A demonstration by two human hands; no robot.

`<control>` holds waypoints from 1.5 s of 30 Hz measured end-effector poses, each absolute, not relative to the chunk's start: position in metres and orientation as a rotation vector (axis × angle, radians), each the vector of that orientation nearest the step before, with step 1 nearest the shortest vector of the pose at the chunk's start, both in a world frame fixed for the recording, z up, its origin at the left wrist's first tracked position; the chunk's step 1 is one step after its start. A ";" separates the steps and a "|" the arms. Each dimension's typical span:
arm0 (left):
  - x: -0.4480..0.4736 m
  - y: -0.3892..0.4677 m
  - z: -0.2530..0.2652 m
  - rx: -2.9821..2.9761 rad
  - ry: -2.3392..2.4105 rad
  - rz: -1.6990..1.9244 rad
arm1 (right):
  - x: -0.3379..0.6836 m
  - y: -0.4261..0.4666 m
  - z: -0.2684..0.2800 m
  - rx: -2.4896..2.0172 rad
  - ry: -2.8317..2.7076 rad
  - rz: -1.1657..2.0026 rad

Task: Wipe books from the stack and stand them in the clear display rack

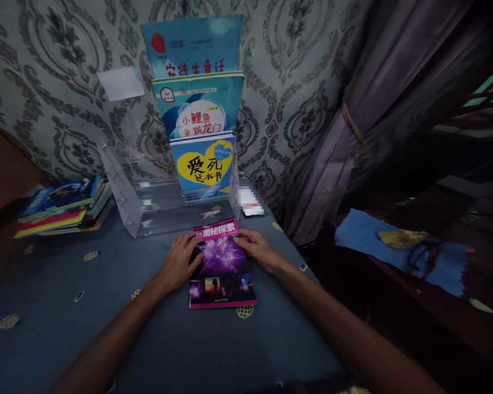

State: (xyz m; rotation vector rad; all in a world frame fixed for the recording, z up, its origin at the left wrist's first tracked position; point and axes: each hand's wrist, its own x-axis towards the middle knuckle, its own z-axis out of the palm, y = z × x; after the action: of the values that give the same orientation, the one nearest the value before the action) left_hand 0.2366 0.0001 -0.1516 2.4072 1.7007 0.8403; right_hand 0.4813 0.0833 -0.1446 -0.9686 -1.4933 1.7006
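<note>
A purple and black book (219, 268) with a pink band along its top and bottom lies cover up on the cloth-covered table, just in front of a clear acrylic rack (125, 205). My left hand (181, 261) grips its left side, with the thumb and fingertips on the cover. On the upper right edge, my right hand (258, 249) is closed, thumb on the cover and the other fingers partly hidden. Three books stand in the rack's right part: a yellow-and-blue book (205, 169) in front, a teal book (201, 106) behind it, and a tall blue book (193, 46) at the back.
A stack of books (66, 205) lies left of the rack. A white-topped blurred item (250, 201) sits at the rack's right foot. Beyond the table's right edge hang a tied purple curtain (332, 148) and a blue cloth (361, 235) with things on it.
</note>
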 end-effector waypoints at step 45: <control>0.215 0.009 -0.138 1.399 1.544 1.129 | 0.481 0.087 -0.144 -0.881 -1.352 1.890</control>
State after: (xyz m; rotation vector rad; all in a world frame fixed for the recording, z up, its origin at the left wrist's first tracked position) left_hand 0.2154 0.0092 -0.1379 1.3994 1.5438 1.1295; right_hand 0.4810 0.0870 -0.1436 -0.8809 -1.3524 1.8901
